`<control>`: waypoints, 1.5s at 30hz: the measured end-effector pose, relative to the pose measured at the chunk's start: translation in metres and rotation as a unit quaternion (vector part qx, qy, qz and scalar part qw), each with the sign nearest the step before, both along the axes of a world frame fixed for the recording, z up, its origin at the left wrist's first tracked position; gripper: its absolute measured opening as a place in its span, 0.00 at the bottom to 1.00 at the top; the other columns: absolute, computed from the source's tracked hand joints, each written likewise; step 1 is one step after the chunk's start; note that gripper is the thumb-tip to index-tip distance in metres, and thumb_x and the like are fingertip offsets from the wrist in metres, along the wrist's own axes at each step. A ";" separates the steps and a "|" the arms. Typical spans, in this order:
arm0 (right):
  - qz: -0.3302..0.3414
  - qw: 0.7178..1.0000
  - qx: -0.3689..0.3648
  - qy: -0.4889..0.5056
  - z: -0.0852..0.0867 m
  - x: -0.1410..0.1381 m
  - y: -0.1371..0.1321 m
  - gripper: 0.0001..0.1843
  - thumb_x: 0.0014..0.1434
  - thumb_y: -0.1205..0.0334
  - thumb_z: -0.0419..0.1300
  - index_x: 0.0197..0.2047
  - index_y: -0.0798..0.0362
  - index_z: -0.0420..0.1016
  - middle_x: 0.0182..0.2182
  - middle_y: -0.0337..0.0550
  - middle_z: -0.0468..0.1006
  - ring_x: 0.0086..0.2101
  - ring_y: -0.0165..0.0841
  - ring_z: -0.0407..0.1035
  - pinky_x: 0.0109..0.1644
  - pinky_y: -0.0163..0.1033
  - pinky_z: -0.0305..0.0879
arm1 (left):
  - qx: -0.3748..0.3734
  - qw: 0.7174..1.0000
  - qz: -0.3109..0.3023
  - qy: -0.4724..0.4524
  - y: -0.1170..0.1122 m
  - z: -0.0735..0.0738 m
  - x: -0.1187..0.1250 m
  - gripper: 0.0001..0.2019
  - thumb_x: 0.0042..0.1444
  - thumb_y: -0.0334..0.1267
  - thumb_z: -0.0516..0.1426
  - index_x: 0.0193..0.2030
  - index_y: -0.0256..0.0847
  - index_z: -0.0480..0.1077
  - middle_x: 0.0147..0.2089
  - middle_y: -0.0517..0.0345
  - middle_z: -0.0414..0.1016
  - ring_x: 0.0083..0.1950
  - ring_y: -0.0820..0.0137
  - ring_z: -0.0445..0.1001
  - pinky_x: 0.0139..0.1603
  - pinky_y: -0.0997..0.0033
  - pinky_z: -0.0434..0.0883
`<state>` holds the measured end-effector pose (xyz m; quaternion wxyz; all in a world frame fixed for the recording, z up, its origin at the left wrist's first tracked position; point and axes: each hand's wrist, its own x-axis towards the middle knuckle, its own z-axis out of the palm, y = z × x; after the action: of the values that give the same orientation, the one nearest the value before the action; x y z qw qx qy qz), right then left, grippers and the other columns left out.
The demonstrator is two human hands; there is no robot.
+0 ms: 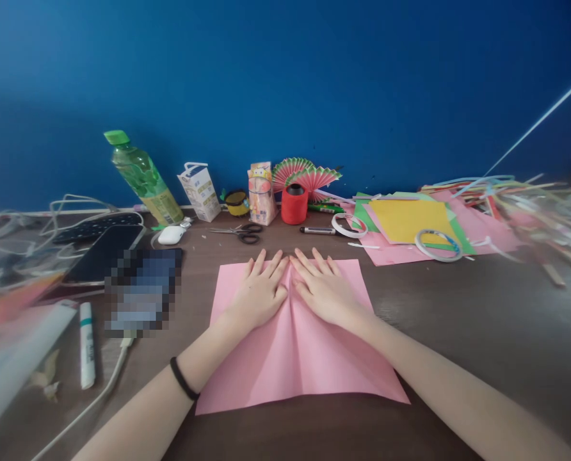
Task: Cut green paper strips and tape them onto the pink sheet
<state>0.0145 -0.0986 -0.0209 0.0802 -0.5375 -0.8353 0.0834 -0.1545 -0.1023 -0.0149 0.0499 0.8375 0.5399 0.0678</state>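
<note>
Pressing flat on a large sheet of pink paper (297, 358), the left hand (259, 294) and the right hand (326, 293) are lying side by side near the sheet's far edge. Their inner edges are almost meeting over a crease that is running down the middle of the sheet. The fingers of both hands are stretched out straight and slightly spread, palms down, gripping nothing and only resting on the paper. A thin black band (184, 379) is circling the left wrist.

The pink sheet is lying in the middle of the dark brown wooden bench (482, 320), directly in front of the person. Beyond the fingertips, a pair of black-handled scissors (242, 232), a red spool of thread (294, 203), a black marker pen (321, 230) and a white roll of tape (349, 225) are sitting well apart from the hands. A loose stack of yellow, green and pink paper sheets (410, 221) is spreading out to the right, and a green plastic bottle (141, 176) is standing at the back left against the blue wall. A white capped marker (86, 346) is lying near the left forearm.
</note>
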 end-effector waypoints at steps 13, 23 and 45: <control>0.006 0.997 0.077 0.002 -0.003 0.004 0.005 0.29 0.62 0.52 0.40 0.63 0.56 0.53 0.63 0.39 0.52 0.63 0.43 0.39 0.64 0.52 0.41 | 0.030 0.999 0.007 0.022 0.006 -0.001 -0.006 0.27 0.58 0.38 0.43 0.64 0.30 0.51 0.66 0.47 0.51 0.66 0.62 0.48 0.65 0.57 0.50; 0.018 0.999 0.031 -0.020 -0.003 0.008 0.009 0.34 0.60 0.49 0.40 0.65 0.60 0.45 0.64 0.43 0.45 0.63 0.41 0.39 0.63 0.52 0.41 | 0.047 0.997 -0.020 0.065 0.008 -0.007 -0.006 0.26 0.63 0.41 0.36 0.63 0.28 0.51 0.66 0.44 0.49 0.67 0.63 0.45 0.65 0.57 0.49; -0.005 0.999 0.021 -0.029 -0.001 0.006 0.006 0.33 0.61 0.49 0.36 0.66 0.56 0.43 0.65 0.41 0.43 0.63 0.39 0.37 0.63 0.54 0.39 | 0.047 0.995 0.022 0.090 0.001 -0.006 -0.003 0.26 0.63 0.41 0.35 0.65 0.33 0.46 0.68 0.49 0.46 0.68 0.62 0.44 0.63 0.51 0.49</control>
<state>0.0210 -0.0923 -0.0220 0.0675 -0.5423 -0.8360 0.0496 -0.1572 -0.1010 -0.0205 -0.0402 0.8298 0.5563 0.0182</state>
